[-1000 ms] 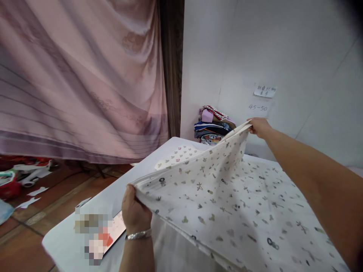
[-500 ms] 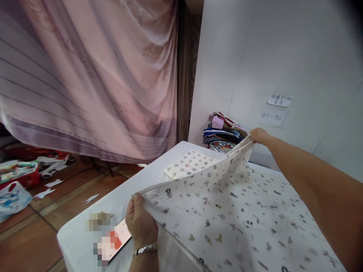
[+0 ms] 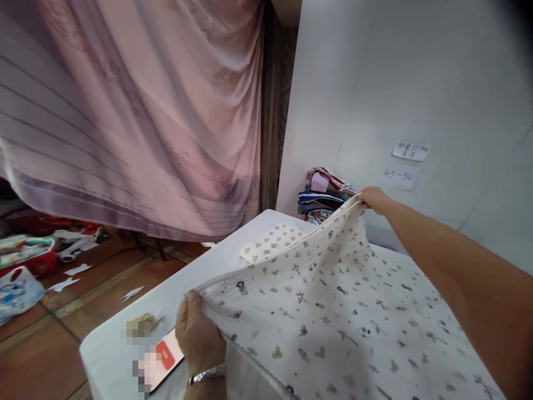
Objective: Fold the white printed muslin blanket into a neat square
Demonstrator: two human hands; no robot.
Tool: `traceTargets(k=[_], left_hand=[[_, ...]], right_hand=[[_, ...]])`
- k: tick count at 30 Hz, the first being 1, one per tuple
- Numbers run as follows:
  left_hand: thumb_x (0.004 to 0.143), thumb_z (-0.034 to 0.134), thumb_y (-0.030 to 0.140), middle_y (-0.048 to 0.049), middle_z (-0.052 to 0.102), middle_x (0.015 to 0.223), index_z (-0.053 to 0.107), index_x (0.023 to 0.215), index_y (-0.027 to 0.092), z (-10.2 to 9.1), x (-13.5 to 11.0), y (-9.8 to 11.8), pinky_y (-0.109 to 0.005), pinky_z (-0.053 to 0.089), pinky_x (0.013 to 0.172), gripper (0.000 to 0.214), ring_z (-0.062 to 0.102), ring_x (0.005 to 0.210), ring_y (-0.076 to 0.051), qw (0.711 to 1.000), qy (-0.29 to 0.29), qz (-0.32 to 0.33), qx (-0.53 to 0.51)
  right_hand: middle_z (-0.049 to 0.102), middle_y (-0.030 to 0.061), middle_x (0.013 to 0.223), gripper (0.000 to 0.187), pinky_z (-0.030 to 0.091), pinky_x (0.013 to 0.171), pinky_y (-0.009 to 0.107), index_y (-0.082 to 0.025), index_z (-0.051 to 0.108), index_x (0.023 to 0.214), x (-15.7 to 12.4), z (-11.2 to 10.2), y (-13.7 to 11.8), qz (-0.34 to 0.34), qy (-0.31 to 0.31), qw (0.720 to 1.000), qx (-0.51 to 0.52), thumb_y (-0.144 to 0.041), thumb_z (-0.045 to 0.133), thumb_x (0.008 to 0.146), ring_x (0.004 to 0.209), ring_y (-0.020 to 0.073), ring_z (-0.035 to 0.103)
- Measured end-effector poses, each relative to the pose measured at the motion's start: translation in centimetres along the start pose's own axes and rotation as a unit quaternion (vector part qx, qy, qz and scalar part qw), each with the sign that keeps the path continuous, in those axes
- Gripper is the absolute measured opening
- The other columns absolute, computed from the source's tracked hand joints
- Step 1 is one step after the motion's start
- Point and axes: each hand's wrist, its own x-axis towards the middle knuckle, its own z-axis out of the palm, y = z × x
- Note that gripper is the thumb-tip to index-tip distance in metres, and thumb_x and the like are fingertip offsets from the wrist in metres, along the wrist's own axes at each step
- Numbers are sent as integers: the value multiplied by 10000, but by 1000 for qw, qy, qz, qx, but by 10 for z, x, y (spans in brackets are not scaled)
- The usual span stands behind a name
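A large white cloth (image 3: 333,311) printed with small plants and figures covers much of the white table. My left hand (image 3: 199,333), a silver bracelet at its wrist, pinches the cloth's near left corner. Farther off, my right hand (image 3: 372,200) grips the far corner of the same edge, raised above the table. Between the two hands that edge is stretched, and folds run down from the right hand. Partly under the lifted edge lies a smaller cream cloth (image 3: 266,244) with grey and red motifs.
Left of my left hand, a phone (image 3: 164,355) and a partly blurred beige item (image 3: 141,325) lie on the white table (image 3: 108,344). Folded clothes (image 3: 322,194) are stacked by the wall. A pink curtain (image 3: 179,111) hangs at left; paper scraps (image 3: 132,293) and a red basket (image 3: 50,258) are on the floor.
Both hands have shifted slightly left with the cloth's edge, the left hand also a little lower. The edge looks tauter, and both grips are kept.
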Motion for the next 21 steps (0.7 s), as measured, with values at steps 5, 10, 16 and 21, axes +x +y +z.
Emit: traceTargets(k=[5,10,16,21], left_hand=[[761,512,500,37,473,576,527,667,166,-17,2,-11,-226,340,499,348,405,534,-101,999,-1,5,33],[734,535,509,31,489,595,539,656,170,-40,5,-27,-232,343,550,348,419,597,-115,995,5,31,95],[758,486,518,24,545,658,582,723,184,-54,15,-47,-254,361,650,349,477,694,-147,979,-3,57,197],[764,466,510,4,612,735,624,820,192,-53,15,-44,-272,393,687,360,524,763,-185,968,-6,46,245]], right_hand=[[628,75,752,145,504,564,242,-147,574,892,6,9,-17,58,-1,983,174,-102,490,782,668,148,630],[618,50,749,149,515,579,235,-141,562,893,12,40,-38,79,-2,953,291,-82,481,784,656,128,621],[577,17,646,129,526,561,237,-158,568,806,22,89,-49,108,8,928,357,-71,477,780,615,116,598],[542,-3,572,120,523,518,221,-138,557,730,32,137,-44,126,17,903,410,-31,508,754,536,99,580]])
